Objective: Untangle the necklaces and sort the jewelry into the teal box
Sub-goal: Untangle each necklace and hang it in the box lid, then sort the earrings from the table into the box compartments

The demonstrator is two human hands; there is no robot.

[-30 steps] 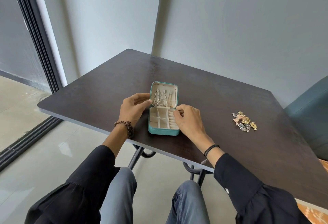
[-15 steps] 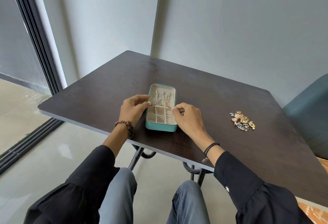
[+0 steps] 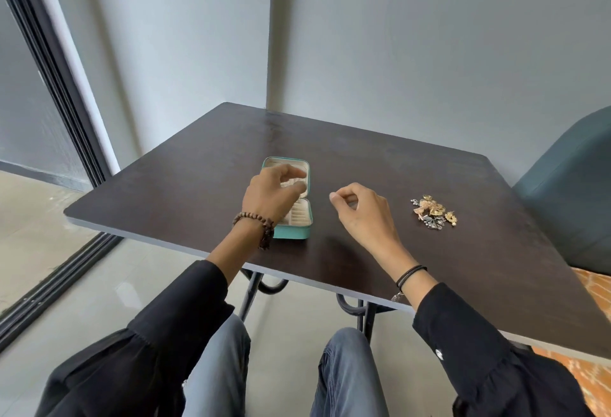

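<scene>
We are seeing the right hand (image 3: 363,215) leaving the teal box (image 3: 294,233), the left hand (image 3: 269,195) hovering over it; both are curling loosely, and we cannot tell whether either holds anything.

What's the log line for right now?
teal box: open | left hand: over box, blurred | right hand: beside box, fingers curled | jewelry pile: loose on table

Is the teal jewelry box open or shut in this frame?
Open: the teal box has its lid folded back, cream lining and compartments showing, partly hidden by the left hand.
</scene>
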